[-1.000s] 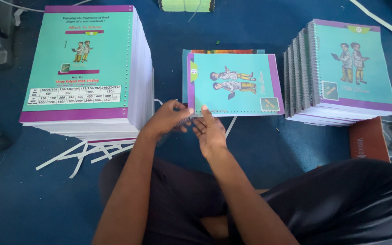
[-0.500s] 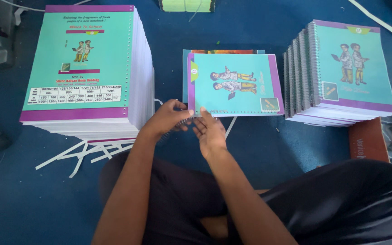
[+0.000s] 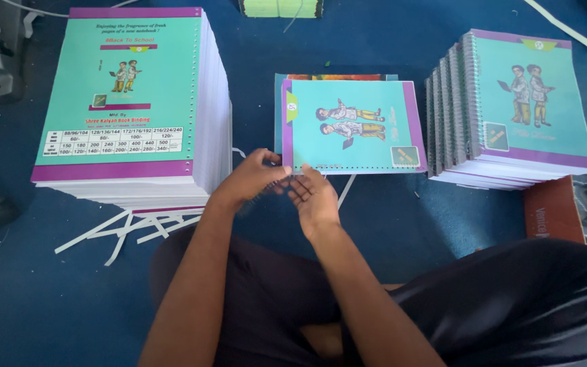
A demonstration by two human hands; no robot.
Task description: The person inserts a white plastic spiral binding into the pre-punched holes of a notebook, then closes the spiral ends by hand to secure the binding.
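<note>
from the head view, looking down, the person sits on a blue floor with both arms reaching forward. the left hand and the right hand meet at the near left corner of a teal notebook that lies flat right in front of them. it has a purple band along its edges, a row of small punched holes along the near side, and a drawing of two children on the cover. the left hand's fingers are curled and seem to pinch something thin and dark, maybe a wire coil, but it is too small to be sure. the right hand is open, fingers spread, touching the book's near edge. i think the step in hand is fitting the binding into the holes, so the next move calls for lining it up with the first hole and keeping the book from sliding. to the left stands a tall stack of loose pages topped by a teal sheet with a white table near its bottom and a purple strip. white paper strips lie under its near edge. to the right sits a stack of bound notebooks with the same teal cover, and a brown box lies near it.
</note>
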